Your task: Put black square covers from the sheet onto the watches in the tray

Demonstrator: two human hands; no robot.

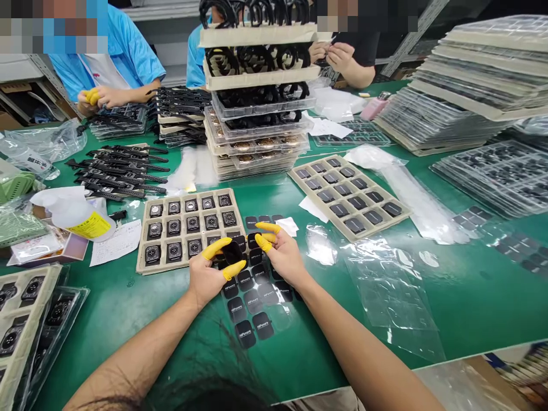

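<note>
My left hand (210, 274), with yellow finger cots on thumb and finger, grips a black smartwatch body (233, 253) by its edges, dark face up. To its right, my right hand (278, 250), also in yellow cots, has thumb and fingers drawn together; whatever lies between them is too small to make out. Below both hands lies a clear sheet of dark screen films (245, 279) with white lettering. Just behind my left hand, a beige tray (141, 251) carries rows of watch bodies, sensor backs up.
A second beige tray (293, 173) with dark watch bodies lies at right. Behind stand a tall tray stack (257, 165) and strapped watches (120, 171). A white bottle (72, 214) is at left, clear plastic sheets (394, 297) at right. Co-workers sit across the table.
</note>
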